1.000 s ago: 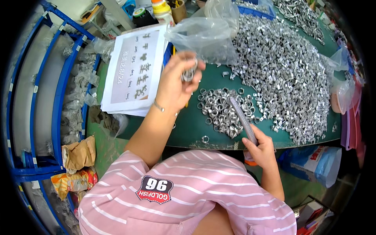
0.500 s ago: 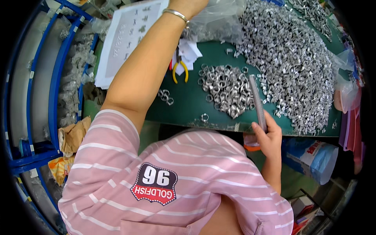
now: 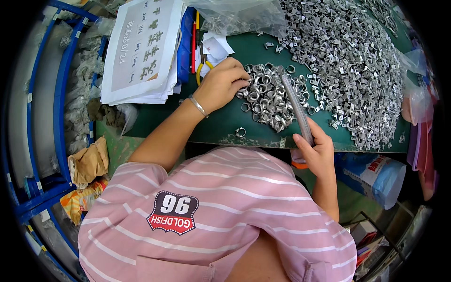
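A heap of shiny metal rings (image 3: 275, 105) lies on the green tabletop (image 3: 216, 128) in front of me. My left hand (image 3: 223, 84) reaches to the heap's left edge, its fingertips drawn together; what they hold, if anything, I cannot make out. In my right hand (image 3: 315, 149) is a long, grey, ridged metal rod (image 3: 297, 107), gripped near its lower end. The rod slants up and left over the heap's right side. One loose ring (image 3: 240, 132) lies apart by the table's near edge.
Small metal brackets (image 3: 347, 70) form a big pile at the right. Yellow-handled pliers (image 3: 199, 75), a red pen (image 3: 193, 47) and a blue box (image 3: 185, 49) sit behind my left hand. Printed sheets (image 3: 136, 51) lie further left, with a clear plastic bag (image 3: 249, 19) at the back.
My left hand has come back from the plastic bag at the far side to the rings' left edge. My right hand still holds the rod, now tilted further left over the rings.
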Demonstrator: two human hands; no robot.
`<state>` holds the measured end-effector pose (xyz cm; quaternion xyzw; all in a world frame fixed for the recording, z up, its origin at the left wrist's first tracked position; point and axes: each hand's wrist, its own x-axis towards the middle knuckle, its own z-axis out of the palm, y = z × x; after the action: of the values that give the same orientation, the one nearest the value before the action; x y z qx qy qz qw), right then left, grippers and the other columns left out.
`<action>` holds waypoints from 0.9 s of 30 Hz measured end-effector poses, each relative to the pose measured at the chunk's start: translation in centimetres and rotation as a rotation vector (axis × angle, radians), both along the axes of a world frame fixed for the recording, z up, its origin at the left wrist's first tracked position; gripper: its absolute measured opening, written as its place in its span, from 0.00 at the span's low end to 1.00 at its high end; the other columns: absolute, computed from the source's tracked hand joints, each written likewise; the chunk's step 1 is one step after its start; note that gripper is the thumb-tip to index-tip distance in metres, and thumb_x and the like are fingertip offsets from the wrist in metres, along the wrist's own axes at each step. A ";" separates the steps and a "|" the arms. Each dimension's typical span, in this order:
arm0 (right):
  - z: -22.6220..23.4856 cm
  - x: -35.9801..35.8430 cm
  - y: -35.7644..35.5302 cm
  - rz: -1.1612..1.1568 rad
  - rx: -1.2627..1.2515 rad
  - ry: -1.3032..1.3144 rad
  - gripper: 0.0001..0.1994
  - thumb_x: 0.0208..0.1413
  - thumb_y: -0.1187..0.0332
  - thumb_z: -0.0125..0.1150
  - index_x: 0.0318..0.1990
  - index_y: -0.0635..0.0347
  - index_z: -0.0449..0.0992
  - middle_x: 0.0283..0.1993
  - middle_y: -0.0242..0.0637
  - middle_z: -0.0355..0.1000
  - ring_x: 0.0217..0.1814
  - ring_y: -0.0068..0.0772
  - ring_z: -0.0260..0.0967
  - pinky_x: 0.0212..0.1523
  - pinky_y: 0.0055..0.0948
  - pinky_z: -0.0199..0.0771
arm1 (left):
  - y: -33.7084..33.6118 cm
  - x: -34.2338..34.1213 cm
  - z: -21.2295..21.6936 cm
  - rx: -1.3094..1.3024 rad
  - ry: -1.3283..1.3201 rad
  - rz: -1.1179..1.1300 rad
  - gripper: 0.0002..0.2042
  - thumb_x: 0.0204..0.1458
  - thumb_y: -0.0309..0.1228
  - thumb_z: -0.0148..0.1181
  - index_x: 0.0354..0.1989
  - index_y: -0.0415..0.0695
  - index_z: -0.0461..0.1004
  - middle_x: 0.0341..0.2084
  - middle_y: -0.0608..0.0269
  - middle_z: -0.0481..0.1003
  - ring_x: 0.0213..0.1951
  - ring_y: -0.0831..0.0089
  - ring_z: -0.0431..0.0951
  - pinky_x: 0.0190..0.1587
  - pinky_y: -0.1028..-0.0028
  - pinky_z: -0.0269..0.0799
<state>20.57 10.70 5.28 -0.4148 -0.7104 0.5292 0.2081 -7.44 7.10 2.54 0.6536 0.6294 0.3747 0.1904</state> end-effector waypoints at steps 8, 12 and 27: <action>0.1 -0.8 -0.4 0.014 -0.072 -0.003 0.21 0.46 0.75 0.62 0.50 0.68 0.68 0.33 0.31 0.70 0.31 0.15 0.61 0.33 0.16 0.64 | -1.0 1.9 0.2 0.025 -0.987 -0.001 0.11 0.43 0.15 0.60 0.36 0.35 0.71 0.36 0.62 0.72 0.38 0.79 0.73 0.38 0.81 0.71; 0.4 -1.1 -0.3 0.046 -0.070 -0.042 0.21 0.46 0.75 0.62 0.50 0.67 0.69 0.33 0.31 0.70 0.31 0.15 0.61 0.33 0.17 0.65 | -1.4 2.4 1.0 0.053 -0.724 0.029 0.15 0.41 0.14 0.61 0.39 0.34 0.70 0.35 0.63 0.70 0.33 0.81 0.71 0.35 0.83 0.68; 0.2 -0.8 -0.7 0.017 -0.038 -0.021 0.20 0.46 0.76 0.61 0.50 0.67 0.69 0.28 0.27 0.68 0.26 0.12 0.60 0.26 0.16 0.61 | -4.5 1.0 2.1 0.261 -0.248 0.212 0.13 0.40 0.18 0.63 0.37 0.37 0.74 0.29 0.63 0.70 0.25 0.79 0.69 0.28 0.82 0.66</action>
<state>19.75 10.00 5.47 -0.4181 -0.7058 0.5398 0.1885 -6.44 2.59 4.61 0.5520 0.6124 0.5485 0.1396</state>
